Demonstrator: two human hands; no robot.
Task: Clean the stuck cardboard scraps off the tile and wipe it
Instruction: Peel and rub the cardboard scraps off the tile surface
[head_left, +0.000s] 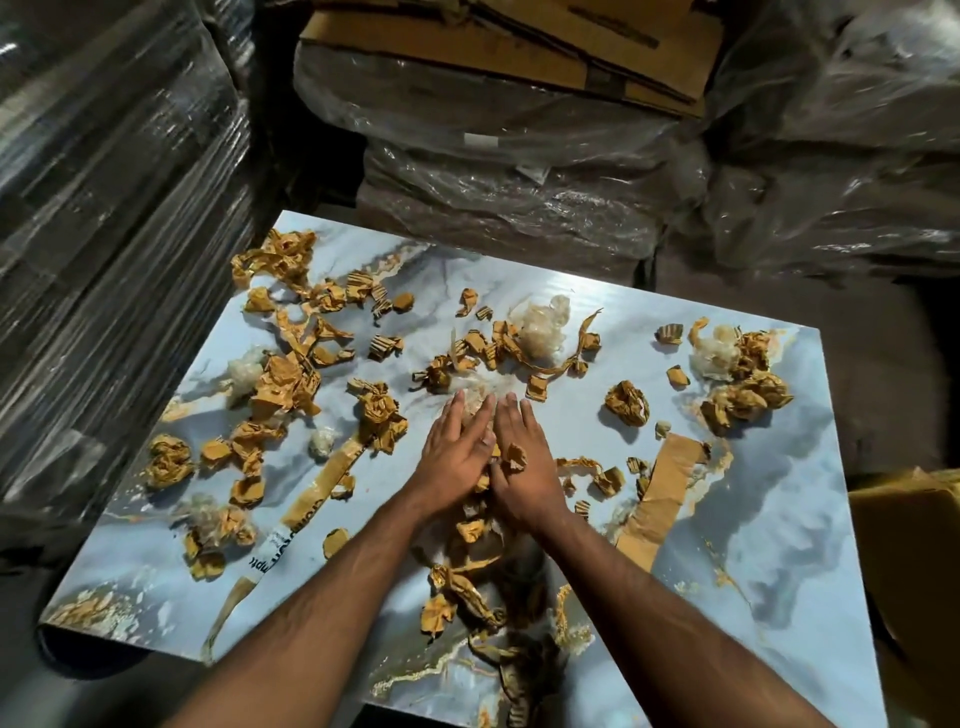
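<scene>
From the head camera, the left hand (457, 447) and right hand (522, 457) lie flat, fingers straight, side by side mid-tile (727, 545). Cardboard scraps (280, 384) litter it: light, crumpled, easily swept; the stuck strip (660, 493) likely needs peeling from an edge.

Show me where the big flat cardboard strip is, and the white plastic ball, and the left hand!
Flat cardboard strip (661, 499): head view, middle of the strip stuck at the tile's right.
White plastic ball (540, 328): head view, centre of the crumpled wad beyond the hands.
Left hand (457, 452): head view, back of the hand.
</scene>
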